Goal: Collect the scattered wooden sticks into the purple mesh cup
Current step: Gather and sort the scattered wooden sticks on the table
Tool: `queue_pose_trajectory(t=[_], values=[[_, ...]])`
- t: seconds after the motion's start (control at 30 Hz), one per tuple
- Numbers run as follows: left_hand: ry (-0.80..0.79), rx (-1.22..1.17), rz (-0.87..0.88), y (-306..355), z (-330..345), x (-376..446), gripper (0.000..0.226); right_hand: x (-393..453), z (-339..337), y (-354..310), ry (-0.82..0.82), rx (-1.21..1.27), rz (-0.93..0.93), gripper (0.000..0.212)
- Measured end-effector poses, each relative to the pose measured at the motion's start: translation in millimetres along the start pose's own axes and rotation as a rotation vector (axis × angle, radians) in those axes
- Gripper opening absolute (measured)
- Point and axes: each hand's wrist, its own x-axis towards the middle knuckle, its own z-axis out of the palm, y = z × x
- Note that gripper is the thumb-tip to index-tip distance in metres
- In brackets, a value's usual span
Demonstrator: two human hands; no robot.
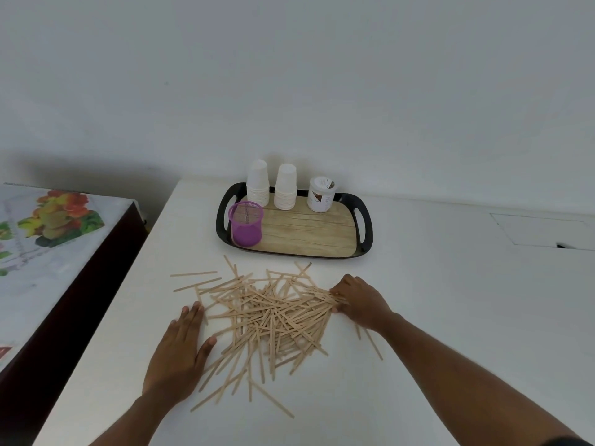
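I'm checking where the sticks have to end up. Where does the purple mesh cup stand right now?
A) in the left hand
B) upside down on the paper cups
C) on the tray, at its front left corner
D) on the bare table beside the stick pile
C: the purple mesh cup stands upright on the tray at its front left corner, in front of a stack of paper cups, with neither hand touching it.
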Motion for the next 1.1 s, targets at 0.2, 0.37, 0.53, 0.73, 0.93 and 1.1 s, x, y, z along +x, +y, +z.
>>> queue_pose_trajectory(t=[0.2,0.37,0.53,0.73,0.93,1.1], values=[[0.002,0.001,0.003,-3.6,3.6,0.4,0.088,-4.0,3.0,-2.0,0.078,-0.037,-0.002,0.022],[0.002,0.002,0.008,-4.4,3.3,0.3,0.089,-5.4,4.2,-2.0,0.105,-0.080,-0.025,0.021],[0.011,0.002,0.005,-4.8,3.1,1.4,0.089,-5.1,2.8,-1.4,0.116,-0.111,-0.044,0.023],[0.022,-0.029,-0.006,-5.5,5.7,4.8,0.094,-3.7,-2.7,1.8,0.156,-0.142,-0.072,0.024],[0.051,-0.191,-0.133,27.8,4.3,16.0,0.084,-6.8,-4.2,7.3,0.178,-0.143,-0.028,0.023],[0.063,-0.182,-0.087,57.0,5.9,25.6,0.094,-10.0,-0.6,10.9,0.120,-0.089,-0.027,0.025]])
